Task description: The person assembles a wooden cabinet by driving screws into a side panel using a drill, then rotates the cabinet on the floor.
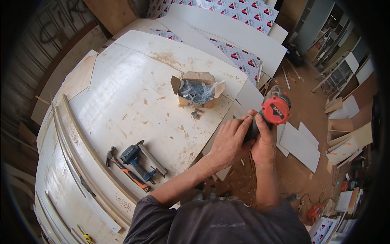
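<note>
A red and black power drill (276,109) is held up off the table's right edge, its round red end facing me. My right hand (264,144) is wrapped round its dark grip, with the thumb lying up along it. From the left, my left hand (230,140) closes on the same grip, its fingers meeting the right hand's. Part of the grip is hidden behind my fingers. The drill's front end is turned away. Left of my hands, an open cardboard box (196,103) with clear plastic and dark small parts stands on the white table (162,118).
A claw hammer (128,170) and a blue air nailer (140,160) lie on the table beside long wooden strips (95,152). Small metal pieces (195,114) lie by the box. White panels (300,146) and offcuts litter the brown floor at right. Printed sheets (239,55) are stacked behind.
</note>
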`<state>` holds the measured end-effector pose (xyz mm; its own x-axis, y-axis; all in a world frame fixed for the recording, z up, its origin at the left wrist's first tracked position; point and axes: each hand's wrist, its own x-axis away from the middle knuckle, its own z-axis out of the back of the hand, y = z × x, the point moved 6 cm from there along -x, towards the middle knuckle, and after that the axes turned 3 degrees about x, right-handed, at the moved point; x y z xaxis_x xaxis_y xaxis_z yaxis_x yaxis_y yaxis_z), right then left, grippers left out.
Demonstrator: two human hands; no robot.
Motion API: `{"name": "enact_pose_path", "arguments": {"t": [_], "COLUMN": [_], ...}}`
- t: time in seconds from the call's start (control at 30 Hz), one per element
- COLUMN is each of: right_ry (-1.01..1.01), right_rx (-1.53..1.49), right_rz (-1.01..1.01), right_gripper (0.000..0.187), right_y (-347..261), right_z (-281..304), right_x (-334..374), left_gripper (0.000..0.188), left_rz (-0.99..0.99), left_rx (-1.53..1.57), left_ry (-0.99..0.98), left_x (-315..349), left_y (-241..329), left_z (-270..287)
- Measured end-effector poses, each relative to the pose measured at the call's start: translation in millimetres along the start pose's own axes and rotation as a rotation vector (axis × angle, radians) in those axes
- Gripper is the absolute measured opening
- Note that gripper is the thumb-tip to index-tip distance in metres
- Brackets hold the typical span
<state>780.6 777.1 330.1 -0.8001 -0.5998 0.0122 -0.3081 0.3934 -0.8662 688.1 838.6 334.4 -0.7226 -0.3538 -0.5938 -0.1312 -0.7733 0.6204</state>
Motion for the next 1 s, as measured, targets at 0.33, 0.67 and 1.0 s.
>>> {"name": "enact_pose_path", "arguments": {"t": [0.33,0.67,1.0], "right_ry": [0.711,1.109,1.204], "right_rx": [0.198,0.133,0.069], "right_rz": [-0.11,-0.237,-0.248], "right_gripper": [0.024,0.02,0.024], "right_y": [20,96,108], "right_z": [294,398,404], "right_x": [153,308,324], "left_gripper": [0.017,0.029,0.018], "left_rz": [0.317,0.214,0.071], "left_rx": [-0.366,-0.672,-0.803], "left_ry": [-0.384,-1.006,-1.019], "left_x": [-63,-58,-55], "left_y": [-274,-291,-290], "left_z": [4,-42,-73]}}
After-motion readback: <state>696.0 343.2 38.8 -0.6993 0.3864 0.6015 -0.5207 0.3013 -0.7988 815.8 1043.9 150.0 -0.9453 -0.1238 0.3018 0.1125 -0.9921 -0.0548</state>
